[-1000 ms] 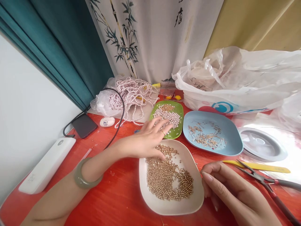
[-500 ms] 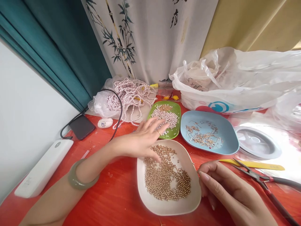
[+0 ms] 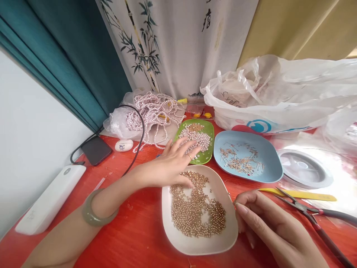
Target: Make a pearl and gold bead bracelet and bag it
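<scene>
My left hand point(image 3: 175, 160) is spread palm down, fingers apart, above the near edge of the green tray point(image 3: 210, 149) and the far edge of the white tray point(image 3: 192, 248). Pale pink pearl beads point(image 3: 203, 139) and a few gold pieces lie in the green tray. Many small gold beads point(image 3: 195, 219) cover the white one. Beside its right rim, my right hand point(image 3: 259, 216) has thumb and forefinger pinched together. Whatever is in that pinch is too small to name; a tiny bead point(image 3: 229, 193) shows just beyond the fingertips.
A blue tray point(image 3: 273, 160) holds metal pins. To the right lie yellow tweezers point(image 3: 312, 195), pliers point(image 3: 304, 208) and a clear round lid point(image 3: 305, 169). Pearl strands point(image 3: 150, 111), a plastic bag point(image 3: 279, 108), a black phone point(image 3: 96, 150), a cable and a white power strip point(image 3: 51, 199) surround the work.
The view has shifted very slightly. Both hands keep almost the same place and pose: the left spread over the trays, the right pinched by the white tray's rim.
</scene>
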A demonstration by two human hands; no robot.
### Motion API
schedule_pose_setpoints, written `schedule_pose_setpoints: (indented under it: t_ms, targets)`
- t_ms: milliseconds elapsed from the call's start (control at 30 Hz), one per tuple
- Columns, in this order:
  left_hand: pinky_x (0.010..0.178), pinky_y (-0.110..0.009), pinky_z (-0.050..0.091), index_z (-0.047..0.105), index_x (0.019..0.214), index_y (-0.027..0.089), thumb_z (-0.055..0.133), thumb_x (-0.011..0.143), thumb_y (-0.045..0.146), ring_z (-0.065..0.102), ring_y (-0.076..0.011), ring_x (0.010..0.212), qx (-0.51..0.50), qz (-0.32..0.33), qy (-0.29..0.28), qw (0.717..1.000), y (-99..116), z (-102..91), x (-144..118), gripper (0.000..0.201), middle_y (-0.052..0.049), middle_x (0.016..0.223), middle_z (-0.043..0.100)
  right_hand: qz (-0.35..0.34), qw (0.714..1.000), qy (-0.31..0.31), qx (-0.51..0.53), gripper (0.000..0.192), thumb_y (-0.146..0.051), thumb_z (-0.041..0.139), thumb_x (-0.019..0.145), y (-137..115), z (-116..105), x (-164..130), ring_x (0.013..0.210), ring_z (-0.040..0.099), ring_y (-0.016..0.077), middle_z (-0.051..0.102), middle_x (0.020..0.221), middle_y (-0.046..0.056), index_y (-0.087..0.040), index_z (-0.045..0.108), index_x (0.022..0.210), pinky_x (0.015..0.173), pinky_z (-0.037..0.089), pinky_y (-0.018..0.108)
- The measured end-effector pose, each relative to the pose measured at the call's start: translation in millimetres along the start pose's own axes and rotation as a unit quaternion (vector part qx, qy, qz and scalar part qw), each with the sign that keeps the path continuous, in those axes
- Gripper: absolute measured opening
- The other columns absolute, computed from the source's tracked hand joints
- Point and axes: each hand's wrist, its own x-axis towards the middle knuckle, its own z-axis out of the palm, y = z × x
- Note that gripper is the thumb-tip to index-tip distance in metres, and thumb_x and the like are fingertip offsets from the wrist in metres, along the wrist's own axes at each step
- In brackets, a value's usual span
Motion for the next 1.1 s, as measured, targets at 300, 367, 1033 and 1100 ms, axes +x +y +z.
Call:
schedule_pose_setpoints:
  t_ms: [300,367,1033,1100]
  targets:
    - [0.101,-0.056,0.004,-0.003,0.136,0.022,0.061,0.057,0.058,-0.014,-0.0346,0.128,-0.016,0.036,-0.098,0.994,9,-6.6,-6,0.109,-0.012,0.144,-0.006,0.006,1.0,-0.001,0.005,0.02,-0.03,0.045,0.082,-1,0,0,0.042,0.039,0.0098,0.046,0.05,-0.005,-0.023,0.051,0.064,0.04,0.034,0.019]
    - [0.1,-0.056,0.002,-0.004,0.136,0.021,0.062,0.057,0.057,-0.015,-0.035,0.127,-0.011,0.038,-0.109,0.993,9,-6.3,-7,0.109,-0.013,0.144,-0.007,0.006,1.0,0.001,0.008,0.019,-0.03,0.045,0.082,0,1,-1,0.042,0.039,0.0097,0.046,0.05,-0.005,-0.023,0.052,0.064,0.04,0.034,0.019]
    - [0.1,-0.054,-0.002,-0.008,0.136,0.023,0.066,0.056,0.045,-0.019,-0.0319,0.127,0.001,0.068,-0.092,0.993,18,-9.6,-16,0.111,-0.01,0.143,-0.016,0.009,1.0,0.008,-0.005,0.02,-0.032,0.047,0.079,0,0,0,0.041,0.04,0.01,0.047,0.05,-0.004,-0.023,0.053,0.063,0.038,0.034,0.019]
    - [0.1,-0.054,-0.002,-0.009,0.136,0.023,0.065,0.058,0.043,-0.02,-0.0321,0.126,0.003,0.065,-0.094,0.993,18,-11.0,-17,0.11,-0.01,0.143,-0.018,0.009,1.0,0.006,-0.007,0.02,-0.033,0.047,0.079,1,0,0,0.042,0.04,0.0101,0.047,0.049,-0.004,-0.023,0.053,0.063,0.039,0.035,0.018]
